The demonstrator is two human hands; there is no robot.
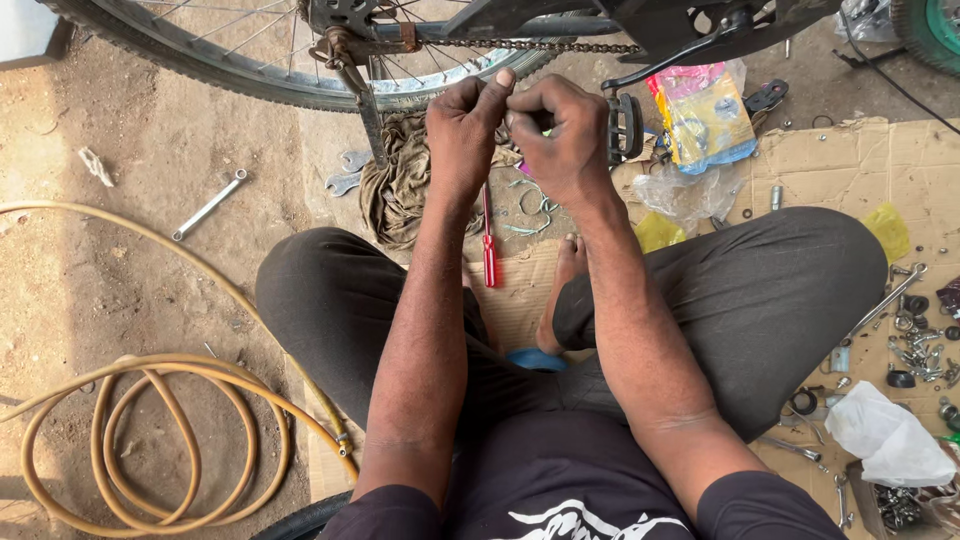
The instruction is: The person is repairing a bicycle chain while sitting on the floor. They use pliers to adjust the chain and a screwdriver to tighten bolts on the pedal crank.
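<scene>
Bicycle wheel [250, 75] spans the top edge, chain [530, 46] running right from its hub, crank arm and black pedal [625, 128] hanging down beside the hands. Person sits on the dirt ground [120, 270], dark trousers, knees spread, one bare foot [565, 290] tucked in at centre.

Flattened cardboard sheet [860, 165] covers the ground's right side. Tan hose [150, 440] lies coiled at the lower left corner of the ground, one run arcing up to the left edge.

Brown rag [400, 190] lies bunched under the wheel, just left of the hands.

Packages: a flat yellow-and-blue plastic packet [705, 120] with a pink top lies at the cardboard's upper left corner; a crumpled clear bag [685, 190] is just below it; a white plastic bag [885, 435] sits near the lower right corner. Print too small to tell.

Left hand [465, 125] and right hand [560, 130] are raised together just below the chain, fingers curled tight, thumbs and fingertips pinched on a small item between them. Item is hidden by the fingers; cannot tell what it is.

Silver spanner [210, 204] lies on the dirt at left. Long wrench [885, 300] lies at the cardboard's right edge, next to loose nuts and bolts [920, 350]. Red screwdriver [489, 245] lies between the knees, below the hands.
</scene>
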